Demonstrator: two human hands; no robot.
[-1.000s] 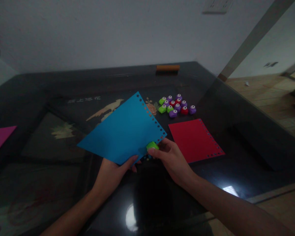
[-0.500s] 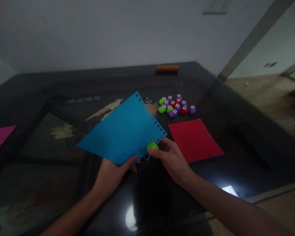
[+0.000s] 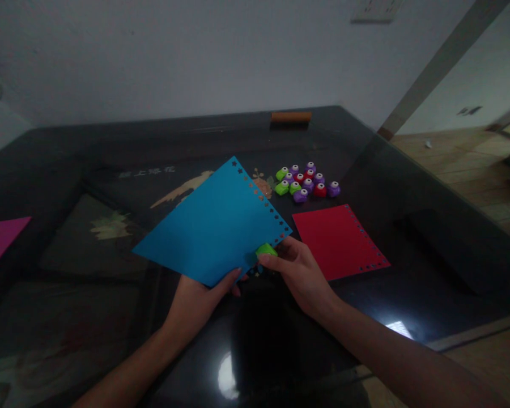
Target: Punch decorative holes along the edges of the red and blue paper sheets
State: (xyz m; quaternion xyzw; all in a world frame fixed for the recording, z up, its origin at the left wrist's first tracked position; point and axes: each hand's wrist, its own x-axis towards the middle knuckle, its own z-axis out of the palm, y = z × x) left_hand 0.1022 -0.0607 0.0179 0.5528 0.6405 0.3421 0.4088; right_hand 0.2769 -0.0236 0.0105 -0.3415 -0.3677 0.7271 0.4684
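Note:
A blue sheet of paper (image 3: 212,224) is held tilted above the table, a row of small star-shaped holes along its right edge and a few round the near right corner. My left hand (image 3: 210,294) grips its near edge, thumb on top and fingers underneath. In my right hand (image 3: 295,266) is a small green craft hole punch (image 3: 266,250), squeezed between thumb and fingers at the paper's lower right edge. Bits of blue paper (image 3: 257,271) show just below it. To the right lies a red sheet (image 3: 338,241) with similar holes along its right and near edges.
Several purple, red and green punches (image 3: 308,184) stand in a cluster behind the red sheet. An orange-brown bar (image 3: 291,118) lies at the back of the glossy dark table (image 3: 89,340). Pink paper (image 3: 2,238) is at far left, a dark flat object (image 3: 442,249) at right.
The blue sheet's far corner has dipped and shifted slightly left. The green punch stays at the same edge, in my right hand. Otherwise, the view has barely shifted.

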